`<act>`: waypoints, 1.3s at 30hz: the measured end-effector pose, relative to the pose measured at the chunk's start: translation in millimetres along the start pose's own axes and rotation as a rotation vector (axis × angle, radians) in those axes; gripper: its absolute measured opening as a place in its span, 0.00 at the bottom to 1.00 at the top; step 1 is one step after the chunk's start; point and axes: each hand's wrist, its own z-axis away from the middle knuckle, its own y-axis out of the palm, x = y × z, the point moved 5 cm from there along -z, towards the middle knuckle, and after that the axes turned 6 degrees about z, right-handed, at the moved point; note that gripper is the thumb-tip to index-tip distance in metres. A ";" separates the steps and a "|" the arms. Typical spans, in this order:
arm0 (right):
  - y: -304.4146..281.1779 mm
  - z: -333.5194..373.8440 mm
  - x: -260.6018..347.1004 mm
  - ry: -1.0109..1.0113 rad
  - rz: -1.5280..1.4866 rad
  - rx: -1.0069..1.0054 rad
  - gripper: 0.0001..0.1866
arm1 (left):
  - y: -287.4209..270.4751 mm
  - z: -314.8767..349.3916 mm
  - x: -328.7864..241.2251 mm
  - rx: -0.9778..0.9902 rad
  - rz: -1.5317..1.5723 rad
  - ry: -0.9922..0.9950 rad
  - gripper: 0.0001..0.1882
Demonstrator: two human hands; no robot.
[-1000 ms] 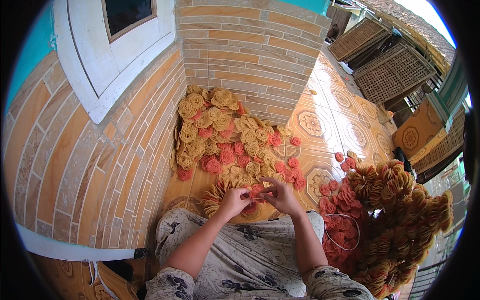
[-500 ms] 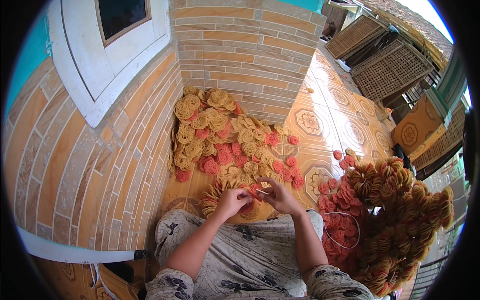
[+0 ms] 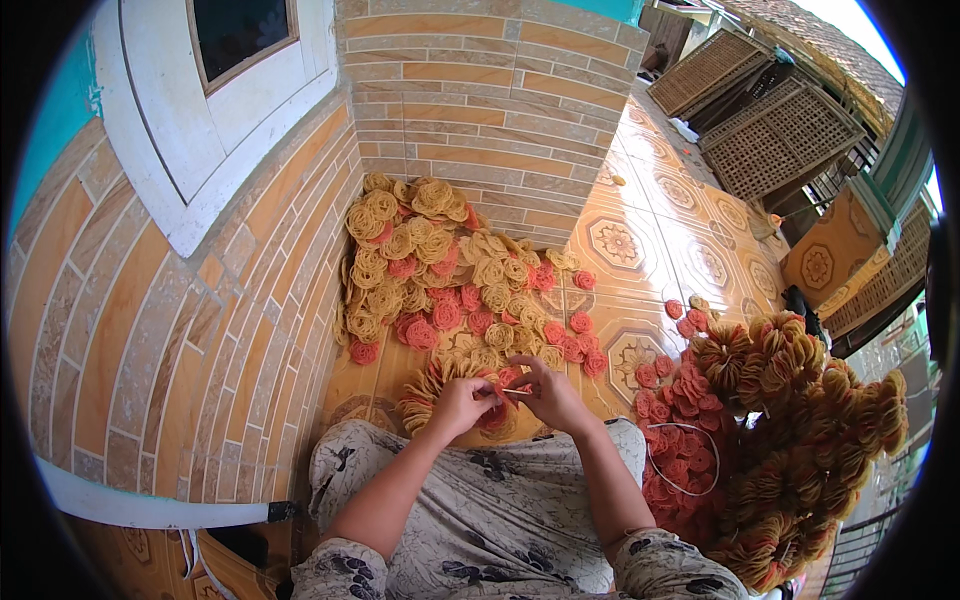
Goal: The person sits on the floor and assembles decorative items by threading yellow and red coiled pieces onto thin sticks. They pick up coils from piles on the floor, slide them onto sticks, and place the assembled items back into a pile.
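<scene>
Above my lap, my left hand [image 3: 465, 405] is closed in a pinch at the edge of a pink crackers-like latticed disc [image 3: 508, 376]; its fingertips partly hide what they grip. Facing it, my right hand [image 3: 553, 395] has thumb and fingers drawn together around a thin pale stick [image 3: 516, 391], which points toward the left fingertips. Under both hands lies a bundle of yellow and pink discs [image 3: 420, 395] standing on edge, close against my patterned clothing. My forearms rest toward my knees.
A pile of yellow and pink discs [image 3: 395, 290] spreads against the tiled wall [image 3: 480, 120]. To my right are loose pink discs [image 3: 668, 410], a white cord loop [image 3: 716, 455] and large bundles of strung discs [image 3: 800, 450]. Woven trays [image 3: 785, 140] lean farther off.
My right hand has shifted slightly, and the pale stick has moved a little left and down toward my left fingertips. My left hand stays almost in place.
</scene>
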 end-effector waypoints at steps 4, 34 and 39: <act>4.1 -0.9 -10.2 0.011 0.040 0.003 0.27 | 1.5 -0.6 1.9 0.004 0.034 0.011 0.09; 12.1 -2.6 -17.2 -0.082 0.042 -0.107 0.14 | 6.4 -4.4 -1.9 -0.011 -0.020 0.141 0.10; -23.9 -15.1 -108.8 0.203 0.391 -0.343 0.16 | 6.8 -6.6 0.1 -0.031 0.049 0.204 0.09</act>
